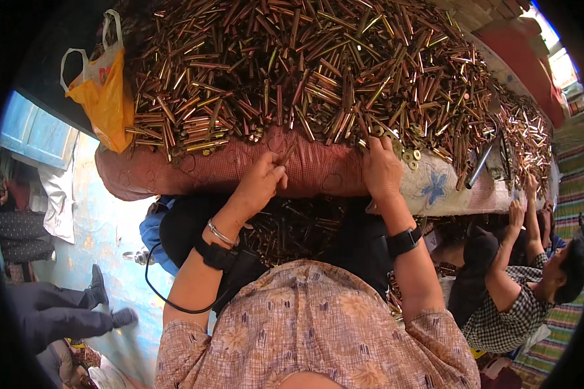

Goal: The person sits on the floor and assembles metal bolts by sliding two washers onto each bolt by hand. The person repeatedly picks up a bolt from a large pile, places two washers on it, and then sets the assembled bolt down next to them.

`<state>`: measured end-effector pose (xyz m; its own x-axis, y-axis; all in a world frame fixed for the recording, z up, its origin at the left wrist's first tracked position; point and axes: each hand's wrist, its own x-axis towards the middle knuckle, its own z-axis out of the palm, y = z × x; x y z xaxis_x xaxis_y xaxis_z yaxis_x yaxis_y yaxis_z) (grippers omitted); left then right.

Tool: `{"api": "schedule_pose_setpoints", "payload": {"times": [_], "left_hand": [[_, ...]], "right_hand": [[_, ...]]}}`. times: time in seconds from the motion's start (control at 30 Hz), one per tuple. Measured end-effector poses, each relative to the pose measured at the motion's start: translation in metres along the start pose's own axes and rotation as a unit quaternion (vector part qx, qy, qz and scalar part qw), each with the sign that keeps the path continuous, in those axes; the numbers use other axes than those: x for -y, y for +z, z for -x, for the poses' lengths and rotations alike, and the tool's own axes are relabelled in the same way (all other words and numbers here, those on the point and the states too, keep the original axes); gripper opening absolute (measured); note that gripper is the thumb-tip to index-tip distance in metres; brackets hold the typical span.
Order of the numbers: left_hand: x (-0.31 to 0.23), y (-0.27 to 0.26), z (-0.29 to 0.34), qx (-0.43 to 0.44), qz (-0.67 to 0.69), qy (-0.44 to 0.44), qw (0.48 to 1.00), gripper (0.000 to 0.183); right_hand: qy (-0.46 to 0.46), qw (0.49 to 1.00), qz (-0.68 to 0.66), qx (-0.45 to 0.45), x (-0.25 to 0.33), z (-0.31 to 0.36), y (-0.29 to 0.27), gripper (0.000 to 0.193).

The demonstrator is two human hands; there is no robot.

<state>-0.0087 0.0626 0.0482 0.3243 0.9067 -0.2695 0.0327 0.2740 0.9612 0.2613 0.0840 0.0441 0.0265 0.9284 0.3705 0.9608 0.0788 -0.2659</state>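
Observation:
A thin copper-coloured metal tube (287,154) is pinched between the thumb and fingers of my left hand (261,185), just over the near edge of the red cloth roll (201,172). My right hand (381,170) is at the front of a heap of similar metal tubes (272,71), its fingers curled together at the pile's edge. What those fingers grip is too small to make out. Several brass-coloured washers (410,157) lie right beside them.
A yellow plastic bag (104,94) rests at the heap's left. On the right, a grey metal rod (479,170) lies near white cloth with a blue flower (437,187). A co-worker in a checked shirt (512,305) works there. Another person's legs (65,308) are at left. More tubes lie below my lap.

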Motion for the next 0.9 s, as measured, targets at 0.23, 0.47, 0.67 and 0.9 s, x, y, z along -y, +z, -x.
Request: {"api": "schedule_pose_setpoints", "payload": {"times": [0.23,0.47,0.67,0.9], "left_hand": [[0.003,0.006,0.012,0.018,0.089,-0.048,0.995,0.015],[0.003,0.02,0.017,0.048,0.107,-0.087,0.989,0.016],[0.006,0.021,0.017,0.055,0.139,-0.099,0.984,0.018],[0.007,0.017,0.017,0.065,0.148,-0.122,0.979,0.014]], "right_hand": [[-0.033,0.999,-0.013,-0.03,-0.005,0.002,0.002,0.022],[0.023,0.953,-0.295,-0.061,0.04,0.016,0.003,0.012],[0.102,0.863,-0.486,0.095,0.081,0.033,0.007,0.006],[-0.027,0.928,-0.371,-0.015,0.081,0.036,0.014,0.005]]}}
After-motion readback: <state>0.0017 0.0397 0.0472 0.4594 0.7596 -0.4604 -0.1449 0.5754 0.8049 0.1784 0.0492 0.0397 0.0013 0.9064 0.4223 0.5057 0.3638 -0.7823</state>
